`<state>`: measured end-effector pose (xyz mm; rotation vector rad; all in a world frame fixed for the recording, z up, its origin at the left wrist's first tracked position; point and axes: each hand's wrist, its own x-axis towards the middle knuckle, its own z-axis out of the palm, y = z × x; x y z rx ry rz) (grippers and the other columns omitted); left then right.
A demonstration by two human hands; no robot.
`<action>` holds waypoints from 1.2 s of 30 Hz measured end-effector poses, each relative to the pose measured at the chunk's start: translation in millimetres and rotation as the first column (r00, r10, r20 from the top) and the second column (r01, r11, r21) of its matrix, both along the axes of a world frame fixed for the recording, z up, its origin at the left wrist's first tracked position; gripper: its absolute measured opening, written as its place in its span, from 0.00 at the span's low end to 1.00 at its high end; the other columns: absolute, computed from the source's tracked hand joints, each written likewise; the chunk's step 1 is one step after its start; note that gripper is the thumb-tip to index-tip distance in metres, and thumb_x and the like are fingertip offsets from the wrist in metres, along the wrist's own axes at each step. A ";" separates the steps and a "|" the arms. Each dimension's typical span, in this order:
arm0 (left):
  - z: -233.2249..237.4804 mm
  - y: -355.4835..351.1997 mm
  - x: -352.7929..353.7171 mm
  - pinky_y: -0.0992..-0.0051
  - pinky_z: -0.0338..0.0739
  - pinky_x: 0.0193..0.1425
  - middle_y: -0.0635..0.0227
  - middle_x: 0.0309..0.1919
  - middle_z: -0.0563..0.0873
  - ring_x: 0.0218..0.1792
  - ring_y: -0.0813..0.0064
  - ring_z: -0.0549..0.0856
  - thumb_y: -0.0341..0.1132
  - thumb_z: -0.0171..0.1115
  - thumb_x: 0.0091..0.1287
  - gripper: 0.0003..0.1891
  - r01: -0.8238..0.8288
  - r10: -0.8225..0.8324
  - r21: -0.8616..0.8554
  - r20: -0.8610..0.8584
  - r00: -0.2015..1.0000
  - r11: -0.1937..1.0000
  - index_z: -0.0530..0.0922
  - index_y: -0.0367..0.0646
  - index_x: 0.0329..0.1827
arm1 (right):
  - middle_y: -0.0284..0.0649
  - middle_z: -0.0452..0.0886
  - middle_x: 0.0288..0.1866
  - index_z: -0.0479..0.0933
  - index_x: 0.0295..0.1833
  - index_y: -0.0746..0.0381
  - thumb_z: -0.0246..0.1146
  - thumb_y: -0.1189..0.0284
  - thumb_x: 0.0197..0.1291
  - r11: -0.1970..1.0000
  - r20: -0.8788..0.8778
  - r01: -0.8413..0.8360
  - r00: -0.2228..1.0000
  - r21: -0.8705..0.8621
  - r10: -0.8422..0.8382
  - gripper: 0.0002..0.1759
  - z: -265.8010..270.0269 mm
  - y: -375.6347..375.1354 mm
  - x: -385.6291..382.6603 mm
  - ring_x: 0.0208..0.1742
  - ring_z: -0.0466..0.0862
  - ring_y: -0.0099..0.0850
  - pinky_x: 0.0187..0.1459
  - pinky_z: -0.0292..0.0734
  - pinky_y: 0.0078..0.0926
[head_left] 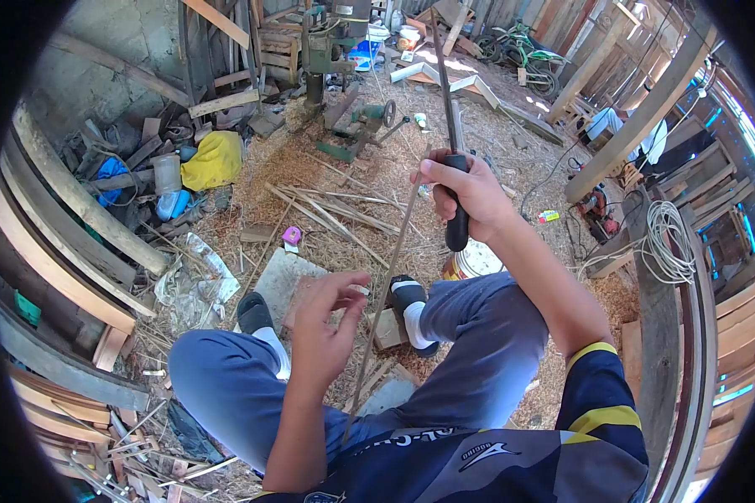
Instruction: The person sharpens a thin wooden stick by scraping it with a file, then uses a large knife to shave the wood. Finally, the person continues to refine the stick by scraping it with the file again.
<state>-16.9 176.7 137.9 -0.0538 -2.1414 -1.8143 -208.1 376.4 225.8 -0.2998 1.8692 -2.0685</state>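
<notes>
My right hand (470, 189) is closed around the black handle of a long-bladed knife (447, 84), its blade pointing up and away from me. A thin wooden stick (392, 260) slants from the fingers of this hand down to my lap, its upper end apparently pinched at the thumb. My left hand (320, 323) hovers over my lap to the left of the stick, apart from it, with thumb and fingers spread and nothing visible between them. Something small and pale shows at one of its fingertips.
Thin wooden strips (335, 210) lie on the shavings ahead, near a pink tape measure (291, 235) and a stone slab (281, 281). A white bucket (476, 260) stands behind my knee. Farther off are a green machine (365, 126), a yellow cloth (214, 159) and coiled cable (669, 243).
</notes>
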 end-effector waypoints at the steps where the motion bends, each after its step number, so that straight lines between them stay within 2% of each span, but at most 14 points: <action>1: 4.3 -0.7 0.1 0.70 0.83 0.58 0.63 0.52 0.89 0.51 0.69 0.88 0.19 0.68 0.69 0.16 0.020 -0.026 -0.083 -0.080 0.996 0.996 0.83 0.38 0.59 | 0.36 0.85 0.35 0.80 0.50 0.65 0.72 0.66 0.71 1.000 0.028 -0.020 0.999 -0.008 0.020 0.14 -0.6 3.0 -2.4 0.18 0.73 0.17 0.21 0.68 0.20; 2: 6.9 -0.6 0.1 0.70 0.83 0.58 0.62 0.52 0.89 0.52 0.67 0.89 0.19 0.71 0.67 0.18 0.033 -0.059 -0.167 -0.158 0.986 0.985 0.83 0.39 0.60 | 0.36 0.85 0.36 0.79 0.51 0.65 0.72 0.67 0.70 0.999 0.056 -0.039 0.998 -0.017 0.040 0.15 -3.0 7.8 -7.3 0.19 0.73 0.17 0.21 0.68 0.21; 6: 7.2 5.2 1.4 0.68 0.84 0.58 0.58 0.52 0.89 0.51 0.63 0.89 0.22 0.81 0.59 0.24 -0.046 -0.027 -0.211 -0.326 0.945 0.976 0.83 0.40 0.59 | 0.35 0.84 0.39 0.79 0.51 0.65 0.72 0.67 0.70 0.997 0.123 -0.007 0.992 -0.073 0.016 0.14 -5.8 13.0 -10.8 0.22 0.73 0.18 0.23 0.69 0.21; 9: 3.3 5.1 2.0 0.66 0.85 0.56 0.58 0.51 0.89 0.50 0.61 0.90 0.24 0.84 0.54 0.27 -0.109 0.000 -0.239 -0.416 0.909 0.965 0.83 0.41 0.58 | 0.27 0.75 0.25 0.82 0.48 0.65 0.71 0.63 0.73 0.997 0.137 0.023 0.990 -0.068 -0.014 0.14 -3.7 12.2 -7.6 0.19 0.69 0.14 0.22 0.64 0.19; 12: 0.9 4.9 2.4 0.65 0.85 0.52 0.60 0.50 0.90 0.49 0.59 0.90 0.22 0.84 0.51 0.29 -0.151 0.014 -0.242 -0.490 0.872 0.959 0.84 0.43 0.58 | 0.27 0.76 0.27 0.81 0.48 0.64 0.71 0.64 0.73 0.997 0.180 0.035 0.983 -0.075 -0.021 0.14 -7.0 15.2 -10.0 0.20 0.69 0.14 0.22 0.65 0.18; 15: 5.8 6.1 4.3 0.65 0.86 0.50 0.60 0.48 0.90 0.47 0.59 0.91 0.22 0.85 0.51 0.28 -0.170 0.010 -0.245 -0.541 0.841 0.954 0.84 0.43 0.56 | 0.35 0.84 0.43 0.78 0.50 0.63 0.73 0.68 0.69 0.992 0.230 0.000 0.973 -0.128 0.029 0.14 -13.2 23.7 -17.6 0.24 0.73 0.17 0.24 0.70 0.21; 17: 8.0 8.0 6.3 0.66 0.86 0.48 0.60 0.46 0.90 0.46 0.60 0.91 0.22 0.85 0.51 0.27 -0.185 0.023 -0.238 -0.555 0.831 0.954 0.85 0.44 0.55 | 0.35 0.85 0.43 0.78 0.49 0.64 0.74 0.68 0.69 0.988 0.251 0.028 0.968 -0.150 0.011 0.14 -16.4 25.4 -20.1 0.25 0.73 0.17 0.23 0.70 0.21; 23: 7.9 7.5 9.5 0.69 0.85 0.46 0.60 0.45 0.90 0.44 0.63 0.90 0.21 0.84 0.52 0.22 -0.227 0.045 -0.240 -0.589 0.807 0.944 0.87 0.42 0.50 | 0.36 0.86 0.43 0.79 0.49 0.63 0.74 0.69 0.69 0.990 0.308 0.008 0.951 -0.140 0.036 0.13 -29.0 29.9 -28.0 0.25 0.74 0.16 0.23 0.70 0.20; 30: 12.2 6.7 11.7 0.67 0.83 0.48 0.57 0.42 0.90 0.42 0.60 0.89 0.19 0.77 0.59 0.15 -0.337 0.132 -0.216 -0.631 0.765 0.916 0.85 0.41 0.47 | 0.37 0.88 0.45 0.79 0.50 0.63 0.74 0.68 0.69 0.996 0.372 -0.086 0.924 -0.015 0.086 0.13 -38.7 26.0 -28.4 0.25 0.74 0.15 0.23 0.71 0.18; 33: 11.7 4.5 15.2 0.68 0.82 0.49 0.55 0.43 0.89 0.43 0.62 0.88 0.19 0.73 0.65 0.11 -0.436 0.234 -0.210 -0.603 0.762 0.875 0.84 0.39 0.47 | 0.37 0.88 0.43 0.79 0.50 0.62 0.73 0.67 0.70 0.975 0.394 -0.193 0.909 0.106 0.137 0.13 -38.3 27.2 -27.7 0.23 0.73 0.15 0.21 0.69 0.18; 36: 4.3 -2.0 9.0 0.69 0.81 0.51 0.55 0.45 0.88 0.45 0.63 0.87 0.19 0.72 0.67 0.09 -0.441 0.302 -0.112 -0.580 0.756 0.890 0.84 0.38 0.46 | 0.38 0.88 0.39 0.80 0.51 0.63 0.74 0.66 0.69 0.935 0.407 -0.277 0.898 0.224 0.169 0.15 -47.9 27.7 -29.9 0.21 0.73 0.16 0.19 0.67 0.19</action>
